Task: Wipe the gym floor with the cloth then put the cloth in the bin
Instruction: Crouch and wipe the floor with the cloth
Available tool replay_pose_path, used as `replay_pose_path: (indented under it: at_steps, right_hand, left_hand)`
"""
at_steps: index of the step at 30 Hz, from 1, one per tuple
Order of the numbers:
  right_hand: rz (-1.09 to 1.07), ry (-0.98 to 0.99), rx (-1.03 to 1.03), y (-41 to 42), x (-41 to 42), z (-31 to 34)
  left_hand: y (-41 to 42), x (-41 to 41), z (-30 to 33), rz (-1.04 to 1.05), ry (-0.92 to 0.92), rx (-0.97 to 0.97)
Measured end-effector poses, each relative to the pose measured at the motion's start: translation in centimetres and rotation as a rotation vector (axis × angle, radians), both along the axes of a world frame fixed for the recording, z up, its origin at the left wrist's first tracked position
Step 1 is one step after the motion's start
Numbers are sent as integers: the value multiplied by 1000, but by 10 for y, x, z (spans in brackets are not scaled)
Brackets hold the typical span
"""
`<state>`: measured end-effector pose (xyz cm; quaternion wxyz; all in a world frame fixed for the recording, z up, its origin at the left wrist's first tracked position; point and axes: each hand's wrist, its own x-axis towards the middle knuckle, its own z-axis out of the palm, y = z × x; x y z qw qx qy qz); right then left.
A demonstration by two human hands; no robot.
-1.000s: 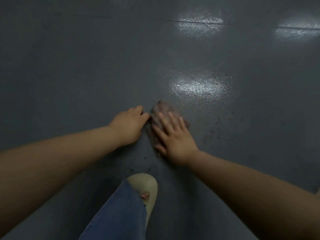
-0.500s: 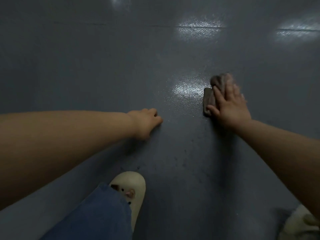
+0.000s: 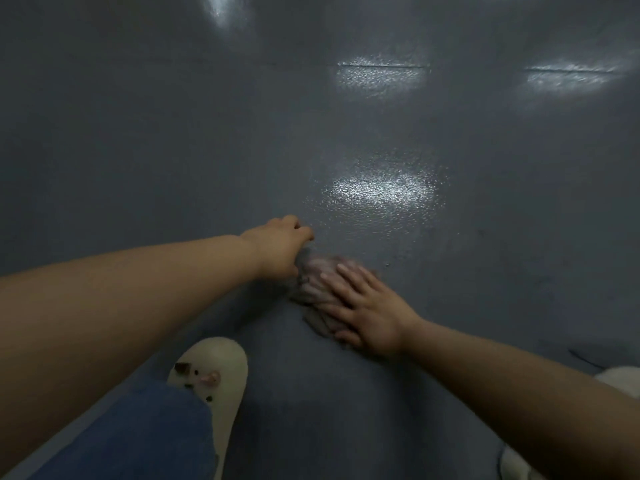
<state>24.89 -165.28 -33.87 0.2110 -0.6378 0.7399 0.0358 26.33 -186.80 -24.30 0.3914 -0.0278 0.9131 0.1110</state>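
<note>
A crumpled greyish-pink cloth (image 3: pixel 313 287) lies on the dark grey gym floor (image 3: pixel 450 271) in the lower middle of the head view. My right hand (image 3: pixel 367 310) presses flat on the cloth with the fingers spread, covering its right part. My left hand (image 3: pixel 278 247) rests on the floor just left of the cloth, fingers curled, its lower edge touching the cloth's left edge. No bin is in view.
My left foot in a cream clog (image 3: pixel 216 379) and blue jeans leg (image 3: pixel 138 434) stand on the floor below the hands. Another cream clog (image 3: pixel 620 377) shows at the right edge. Light reflections (image 3: pixel 381 188) shine on the floor beyond the hands.
My right hand has slid the cloth from the far right back toward the left and nearer me, up against my left hand. The left hand has stayed roughly in place.
</note>
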Motion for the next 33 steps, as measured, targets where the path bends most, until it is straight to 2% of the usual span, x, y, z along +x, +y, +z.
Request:
replay_pose_path:
  at_steps: [2, 5, 8, 11, 14, 16, 18, 21, 23, 26, 30, 33]
  right_hand:
    - [-156, 29, 68, 11, -38, -1]
    - [-530, 126, -12, 34, -94, 1]
    - [-918, 91, 112, 59, -120, 10]
    - [-1075, 45, 99, 50, -103, 13]
    - [-1026, 62, 35, 35, -55, 4]
    - [-835, 87, -68, 38, -25, 1]
    - [-611, 58, -73, 52, -6, -1]
    - [-343, 69, -85, 77, -13, -2]
    - [-304, 83, -104, 92, -36, -6]
    - [-446, 69, -22, 110, -74, -6]
    - [-765, 132, -52, 141, -126, -4]
    - [-1040, 133, 44, 147, -142, 1]
  left_hand:
    - [11, 0, 1, -7, 0, 4]
    - [33, -3, 1, -6, -19, 3]
    - [63, -11, -1, -41, -8, -11]
    - [89, -23, -4, -54, 89, -28]
    - [105, -35, -9, 108, 148, -6]
    - [114, -39, -14, 261, 127, 17]
    - [122, -39, -19, 357, 82, 40]
    - [136, -34, -24, 331, 56, 34]
    - [146, -32, -25, 298, 84, 28]
    - [165, -30, -26, 246, 114, 3]
    - [194, -29, -31, 197, 128, -85]
    - [210, -29, -38, 219, 98, -133]
